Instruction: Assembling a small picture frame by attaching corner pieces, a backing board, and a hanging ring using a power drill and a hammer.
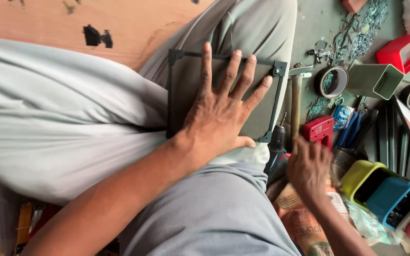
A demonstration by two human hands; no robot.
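Observation:
A dark grey rectangular frame (pixel 176 90) with black corner brackets lies across my lap, on my grey trousers. My left hand (pixel 219 114) rests flat on it, palm down and fingers spread, pressing it against my thigh. My right hand (pixel 309 168) is blurred, lower right, beside the frame. Its fingers sit at the lower end of a wooden-handled hammer (pixel 296 95) and next to a small cordless drill (pixel 276 149). Whether it grips either one is unclear.
A red small box (pixel 320 128), a tape roll (pixel 332 81), a grey-green metal box (pixel 375 79), a red open box (pixel 404 50) and blue-handled pliers (pixel 352 128) litter the floor at right. Yellow (pixel 357 175) and blue (pixel 390 194) containers stand lower right. Plywood (pixel 48 19) lies top left.

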